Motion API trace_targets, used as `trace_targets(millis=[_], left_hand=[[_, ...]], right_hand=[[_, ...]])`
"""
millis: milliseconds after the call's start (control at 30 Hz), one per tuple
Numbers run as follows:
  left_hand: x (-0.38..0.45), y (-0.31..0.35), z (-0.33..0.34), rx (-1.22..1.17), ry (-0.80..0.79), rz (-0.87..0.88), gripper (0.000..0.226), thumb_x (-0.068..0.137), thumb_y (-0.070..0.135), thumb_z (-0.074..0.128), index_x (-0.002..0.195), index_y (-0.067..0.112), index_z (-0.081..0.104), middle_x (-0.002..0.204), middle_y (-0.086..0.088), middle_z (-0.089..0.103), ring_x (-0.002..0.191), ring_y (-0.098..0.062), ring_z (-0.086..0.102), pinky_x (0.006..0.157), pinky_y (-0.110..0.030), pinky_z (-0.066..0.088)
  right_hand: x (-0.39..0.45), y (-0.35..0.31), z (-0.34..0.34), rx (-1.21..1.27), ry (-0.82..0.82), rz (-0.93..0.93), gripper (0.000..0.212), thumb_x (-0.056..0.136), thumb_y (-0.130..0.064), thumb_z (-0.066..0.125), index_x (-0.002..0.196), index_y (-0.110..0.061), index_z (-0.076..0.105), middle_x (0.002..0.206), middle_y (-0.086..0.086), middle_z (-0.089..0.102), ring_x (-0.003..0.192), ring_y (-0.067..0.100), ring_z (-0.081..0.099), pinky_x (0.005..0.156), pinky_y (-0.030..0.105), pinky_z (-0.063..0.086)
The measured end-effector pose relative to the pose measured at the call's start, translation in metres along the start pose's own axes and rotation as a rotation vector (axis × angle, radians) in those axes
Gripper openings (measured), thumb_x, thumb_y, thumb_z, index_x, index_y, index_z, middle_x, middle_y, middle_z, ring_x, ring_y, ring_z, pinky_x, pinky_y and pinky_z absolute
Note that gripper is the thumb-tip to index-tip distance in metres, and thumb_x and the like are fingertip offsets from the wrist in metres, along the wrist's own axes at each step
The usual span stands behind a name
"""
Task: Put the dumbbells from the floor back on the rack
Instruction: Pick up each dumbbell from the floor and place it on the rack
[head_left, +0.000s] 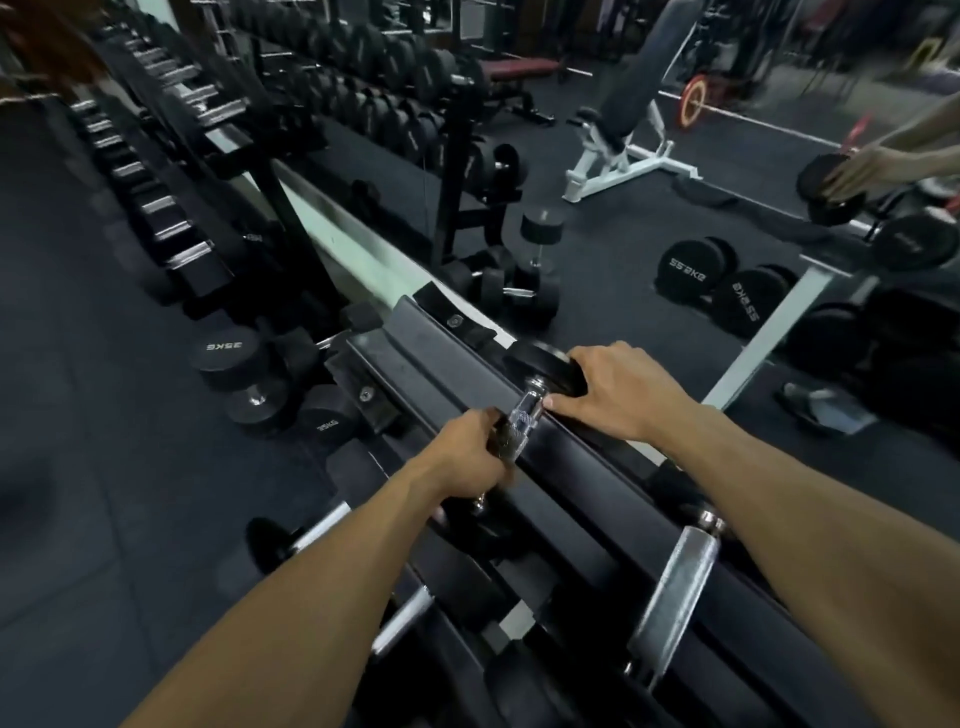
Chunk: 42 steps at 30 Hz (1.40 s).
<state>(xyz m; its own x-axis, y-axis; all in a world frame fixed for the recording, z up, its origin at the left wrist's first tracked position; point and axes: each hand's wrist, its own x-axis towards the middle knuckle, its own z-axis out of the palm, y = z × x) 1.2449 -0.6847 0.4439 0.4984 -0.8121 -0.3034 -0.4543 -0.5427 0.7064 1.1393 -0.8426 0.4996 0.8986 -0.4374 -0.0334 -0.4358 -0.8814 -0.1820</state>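
A black round-headed dumbbell (522, 418) with a knurled chrome handle lies across the top rails of the black rack (431, 358), right in front of a wall mirror. My left hand (470, 454) is wrapped around its near head and the near end of the handle. My right hand (618, 387) rests on its far head, fingers curled over the rim and thumb touching the handle. Two black 35 kg dumbbells (249, 379) stand on the floor left of the rack's end.
Other dumbbells with chrome handles (675, 587) sit in the rack near me. A long loaded rack (156, 171) runs away at upper left. The mirror reflects a white bench (618, 150), floor dumbbells (706, 283) and my own hands. Dark rubber floor lies to the left.
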Motion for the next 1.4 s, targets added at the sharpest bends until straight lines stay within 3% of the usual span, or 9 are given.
trace_targets(millis=[300,433,567,700,867,1000,1100,1233,1400], left_hand=[[0.041,-0.012,0.0,-0.012,-0.072,-0.017,0.022,0.077,0.015,0.075,0.094,0.012,0.062,0.084,-0.005,0.071,0.076,-0.018,0.067,0.066,-0.028,0.051],[0.044,-0.016,-0.004,-0.015,-0.113,0.008,0.023,0.076,0.016,0.076,0.096,0.012,0.064,0.083,-0.004,0.072,0.078,-0.019,0.07,0.074,-0.034,0.056],[0.042,-0.016,-0.005,0.028,-0.082,0.032,0.023,0.076,0.02,0.077,0.092,0.014,0.062,0.082,0.0,0.067,0.075,-0.017,0.065,0.068,-0.029,0.052],[0.034,-0.013,-0.004,0.058,-0.008,0.056,0.04,0.074,0.023,0.079,0.109,0.015,0.061,0.097,0.003,0.065,0.087,-0.017,0.063,0.075,-0.027,0.05],[0.018,-0.016,-0.009,0.094,0.072,0.066,0.049,0.077,0.039,0.075,0.119,0.02,0.059,0.104,0.001,0.068,0.095,-0.017,0.064,0.087,-0.039,0.053],[0.001,-0.029,-0.022,0.107,0.158,0.021,0.057,0.081,0.054,0.066,0.124,0.018,0.056,0.104,0.003,0.068,0.094,-0.016,0.064,0.086,-0.04,0.054],[-0.024,-0.054,-0.035,0.116,0.26,-0.032,0.057,0.084,0.058,0.059,0.124,0.018,0.056,0.111,0.001,0.065,0.102,-0.018,0.062,0.088,-0.04,0.052],[-0.075,-0.107,-0.05,0.168,0.326,-0.124,0.06,0.084,0.063,0.055,0.127,0.021,0.054,0.119,-0.001,0.06,0.11,-0.02,0.059,0.089,-0.038,0.05],[-0.158,-0.181,-0.057,0.155,0.382,-0.287,0.048,0.084,0.062,0.055,0.119,0.029,0.055,0.113,0.005,0.057,0.103,-0.019,0.06,0.084,-0.037,0.051]], right_hand=[[0.041,0.021,0.027,0.127,-0.118,0.099,0.028,0.081,-0.052,0.068,0.089,-0.026,0.064,0.078,-0.006,0.067,0.075,0.017,0.065,0.077,0.04,0.055],[0.045,0.022,0.028,0.112,-0.127,0.111,0.032,0.081,-0.053,0.067,0.095,-0.024,0.066,0.079,-0.004,0.068,0.076,0.018,0.066,0.077,0.04,0.056],[0.046,0.023,0.03,0.082,-0.118,0.114,0.038,0.08,-0.056,0.065,0.099,-0.025,0.066,0.079,-0.004,0.068,0.076,0.018,0.065,0.077,0.04,0.056],[0.045,0.021,0.029,0.035,-0.131,0.129,0.044,0.08,-0.059,0.063,0.104,-0.023,0.063,0.084,-0.003,0.066,0.08,0.021,0.065,0.08,0.041,0.055],[0.043,0.008,0.018,0.032,-0.105,0.07,0.064,0.079,-0.058,0.066,0.129,-0.023,0.048,0.101,0.0,0.066,0.091,0.023,0.064,0.083,0.042,0.054],[0.048,-0.03,0.01,-0.012,-0.047,-0.074,0.076,0.082,-0.058,0.062,0.143,-0.019,0.04,0.128,0.007,0.056,0.117,0.027,0.054,0.095,0.045,0.049],[0.055,-0.074,0.013,-0.067,-0.096,-0.2,0.074,0.087,-0.056,0.059,0.146,-0.018,0.036,0.135,0.009,0.051,0.126,0.029,0.046,0.099,0.047,0.045],[0.064,-0.141,0.029,-0.153,-0.17,-0.338,0.073,0.089,-0.055,0.057,0.148,-0.018,0.034,0.137,0.012,0.05,0.128,0.032,0.043,0.101,0.047,0.043],[0.054,-0.239,0.063,-0.197,-0.223,-0.49,0.067,0.089,-0.054,0.056,0.143,-0.018,0.04,0.127,0.009,0.054,0.12,0.03,0.049,0.095,0.046,0.047]])
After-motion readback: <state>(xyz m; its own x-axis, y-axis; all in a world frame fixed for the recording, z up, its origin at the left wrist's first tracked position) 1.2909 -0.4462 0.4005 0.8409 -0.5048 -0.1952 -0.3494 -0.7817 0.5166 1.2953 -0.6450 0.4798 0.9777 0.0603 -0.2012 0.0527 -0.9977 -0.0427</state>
